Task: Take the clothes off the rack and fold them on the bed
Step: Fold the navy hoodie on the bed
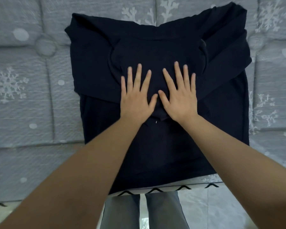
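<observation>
A dark navy sweatshirt (163,100) lies spread on the bed's grey quilted cover (23,96) (white snowflake print), both sleeves folded inward across the chest. The left hand (136,95) and right hand (179,95) press flat on the crossed sleeves, side by side, fingers straight and splayed, thumbs nearly touching, gripping nothing. The garment's hem reaches the mattress edge (155,190).

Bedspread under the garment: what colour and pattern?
Grey-blue bedspread with white snowflakes and dots; head view.
</observation>
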